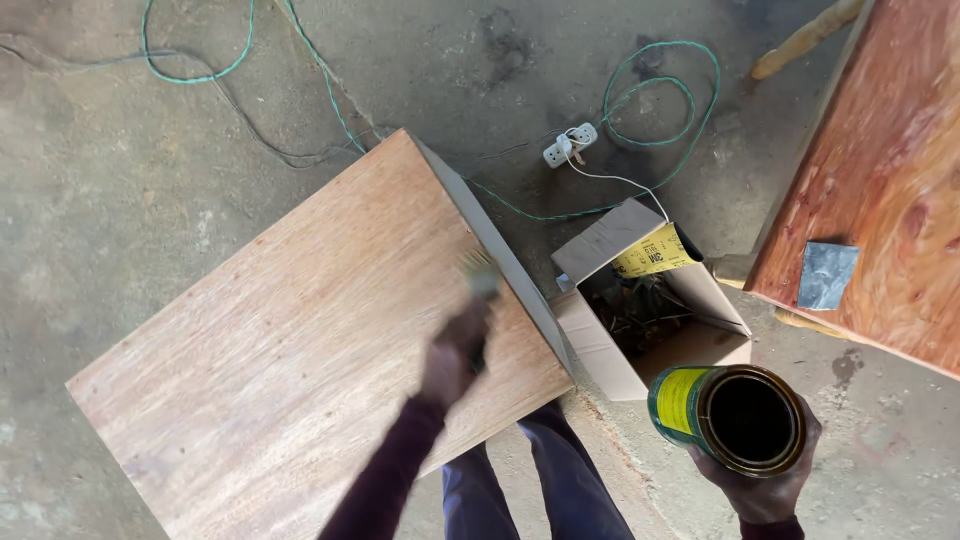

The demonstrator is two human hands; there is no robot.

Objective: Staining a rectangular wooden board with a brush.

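Left hand (452, 355) clenches a brush (482, 283) at the plywood board (300, 350)'s right edge; right hand (765, 485) grasps an open can (728, 418) beside the cardboard box (650, 310)

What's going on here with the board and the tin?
A person stands over a plywood board on a concrete floor. Their left hand holds a paintbrush with its bristles on the board near its right edge. Their right hand holds an open round tin with a yellow label, off to the side of the board. Beside it sits an open cardboard box, and green cable loops across the floor.
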